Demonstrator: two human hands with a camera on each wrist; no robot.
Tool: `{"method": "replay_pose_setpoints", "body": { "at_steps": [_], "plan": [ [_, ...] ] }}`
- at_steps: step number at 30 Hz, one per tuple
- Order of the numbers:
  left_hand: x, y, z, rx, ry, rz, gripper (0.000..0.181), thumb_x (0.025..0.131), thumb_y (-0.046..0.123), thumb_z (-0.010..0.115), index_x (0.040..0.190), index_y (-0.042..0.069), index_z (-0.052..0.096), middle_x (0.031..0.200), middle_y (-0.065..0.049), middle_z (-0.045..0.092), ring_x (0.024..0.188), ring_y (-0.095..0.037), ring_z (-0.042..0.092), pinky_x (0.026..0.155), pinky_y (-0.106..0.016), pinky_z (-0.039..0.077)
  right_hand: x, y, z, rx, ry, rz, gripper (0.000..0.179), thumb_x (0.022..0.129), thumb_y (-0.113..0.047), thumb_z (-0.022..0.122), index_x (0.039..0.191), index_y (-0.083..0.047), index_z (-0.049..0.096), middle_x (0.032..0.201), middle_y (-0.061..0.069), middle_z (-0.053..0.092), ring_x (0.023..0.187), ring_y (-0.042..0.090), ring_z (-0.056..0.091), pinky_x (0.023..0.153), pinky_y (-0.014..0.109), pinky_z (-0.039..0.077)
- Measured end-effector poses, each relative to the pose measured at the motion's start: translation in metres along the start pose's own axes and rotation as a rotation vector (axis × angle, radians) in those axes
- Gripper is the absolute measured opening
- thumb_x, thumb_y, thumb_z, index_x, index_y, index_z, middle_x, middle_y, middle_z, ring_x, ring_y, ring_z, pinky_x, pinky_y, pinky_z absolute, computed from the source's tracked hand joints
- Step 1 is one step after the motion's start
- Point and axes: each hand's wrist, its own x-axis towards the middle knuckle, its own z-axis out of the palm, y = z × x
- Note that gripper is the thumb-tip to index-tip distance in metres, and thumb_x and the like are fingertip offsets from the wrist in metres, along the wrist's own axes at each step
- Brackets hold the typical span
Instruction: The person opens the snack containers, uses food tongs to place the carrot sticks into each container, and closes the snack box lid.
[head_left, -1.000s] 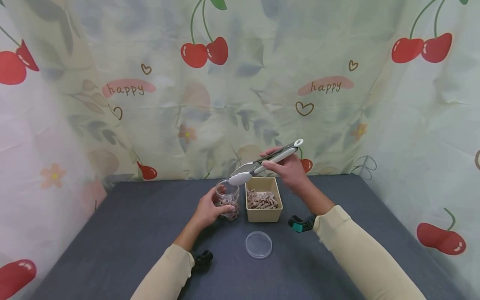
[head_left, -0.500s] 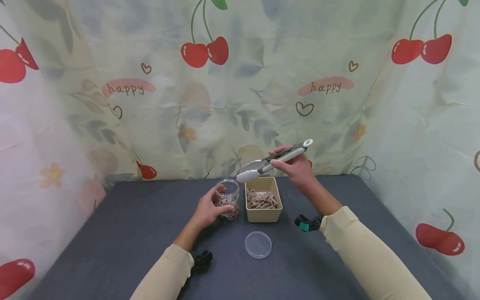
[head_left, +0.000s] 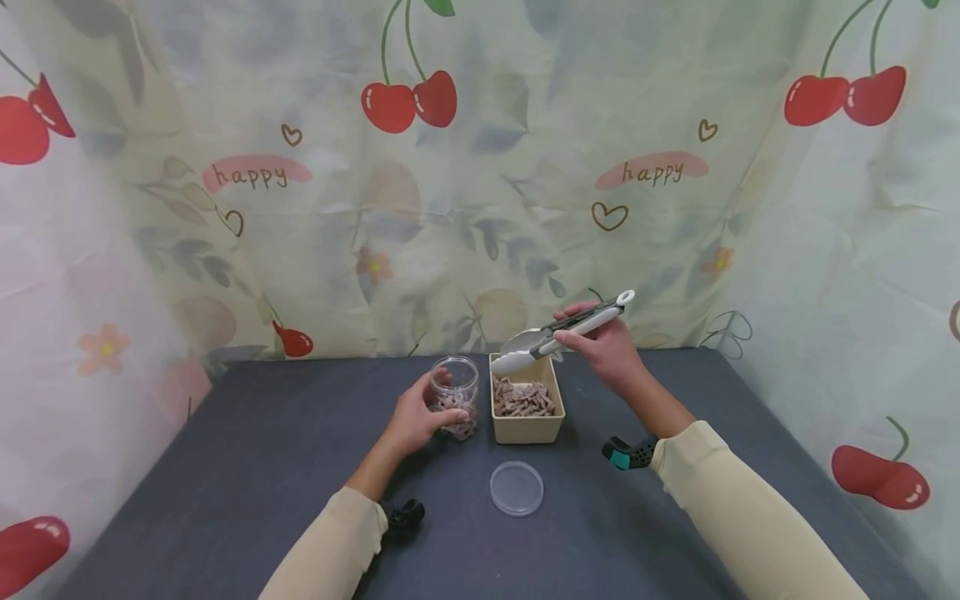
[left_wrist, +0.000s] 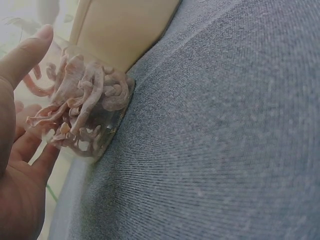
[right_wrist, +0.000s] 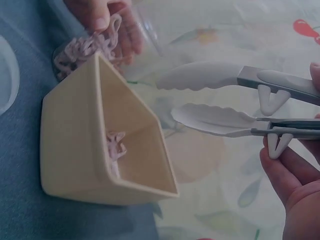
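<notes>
My left hand [head_left: 412, 419] holds a clear jar [head_left: 467, 382] upright on the table, its fingers and thumb round the side. Pale brownish-pink, strip-like dried pieces [left_wrist: 82, 92] fill its lower part. Right of the jar stands a beige rectangular box [head_left: 527, 430] with a heap of similar pieces [head_left: 525, 400]. Above its back part, my right hand [head_left: 609, 352] grips white-and-grey kitchen tongs [head_left: 573, 332]. In the right wrist view the scalloped tong heads [right_wrist: 215, 120] are spread apart with nothing between them.
A round translucent lid [head_left: 517, 489] lies flat on the dark grey tablecloth [head_left: 285, 450], in front of the box. Behind the table hangs a cherry-patterned curtain [head_left: 480, 208], with side panels at left and right. A thin loop of cord [head_left: 727, 335] is at the back right corner.
The tongs in my right hand have moved right, away from above the jar, then lowered toward the box. My left hand still holds the jar in the same place.
</notes>
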Motion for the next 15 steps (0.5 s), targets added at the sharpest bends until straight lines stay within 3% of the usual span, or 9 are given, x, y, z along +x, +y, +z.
{"method": "replay_pose_setpoints", "body": {
  "at_steps": [5,10,15],
  "plan": [
    [0.0,0.0,-0.001,0.004,-0.004,-0.011,0.077,0.074,0.017,0.087,0.139,0.002,0.048,0.131,-0.016,0.059,0.116,-0.029,0.057,0.096,-0.046,0.044,-0.008,-0.005,-0.001,-0.067,-0.013,0.022,0.036,0.086,0.006,0.069,0.115,0.018,0.053,0.116,0.035,0.058,0.085,0.003,0.063,0.074,0.018,0.051],
    [0.0,0.0,0.0,0.014,-0.002,-0.005,0.076,0.074,0.018,0.086,0.139,0.003,0.049,0.131,-0.016,0.059,0.115,-0.028,0.057,0.096,-0.046,0.044,-0.014,0.009,-0.001,-0.098,-0.051,0.063,0.039,0.085,0.004,0.071,0.117,0.017,0.053,0.118,0.035,0.057,0.085,0.003,0.063,0.073,0.019,0.051],
    [0.0,-0.002,0.0,0.021,0.004,0.021,0.076,0.074,0.019,0.087,0.138,0.002,0.049,0.129,-0.017,0.06,0.114,-0.029,0.057,0.094,-0.047,0.044,-0.016,0.038,-0.002,-0.129,-0.066,0.077,0.042,0.083,0.0,0.075,0.119,0.012,0.055,0.118,0.032,0.058,0.085,0.006,0.062,0.071,0.021,0.052]
  ]
}}
